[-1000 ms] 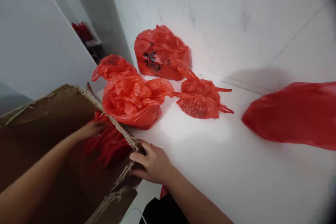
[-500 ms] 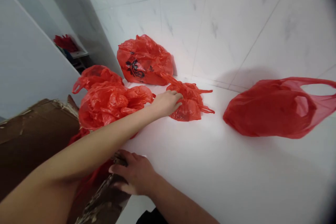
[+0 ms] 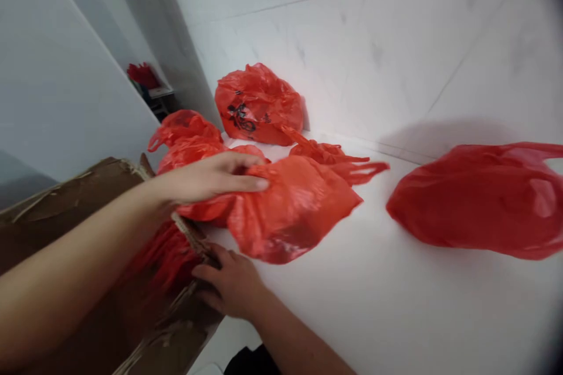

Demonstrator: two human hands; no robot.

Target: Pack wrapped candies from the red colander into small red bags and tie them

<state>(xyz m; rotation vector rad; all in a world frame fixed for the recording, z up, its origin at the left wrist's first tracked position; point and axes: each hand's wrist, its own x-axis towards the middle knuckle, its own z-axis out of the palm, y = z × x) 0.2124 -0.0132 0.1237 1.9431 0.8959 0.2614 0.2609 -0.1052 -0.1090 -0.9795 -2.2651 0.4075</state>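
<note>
The left hand (image 3: 213, 177), its fingers pinching the bulging orange-red plastic bag (image 3: 297, 205) over the white table (image 3: 373, 299), best grips firmly without tearing, while the right hand (image 3: 237, 284) clasps the brown cardboard box (image 3: 79, 199) by its rim.

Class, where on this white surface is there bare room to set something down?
Broad bare patch: the white surface between the right forearm and the rightmost bag. Crowded: the far left, where red bags cluster behind the held bag, beside the cardboard box.
</note>
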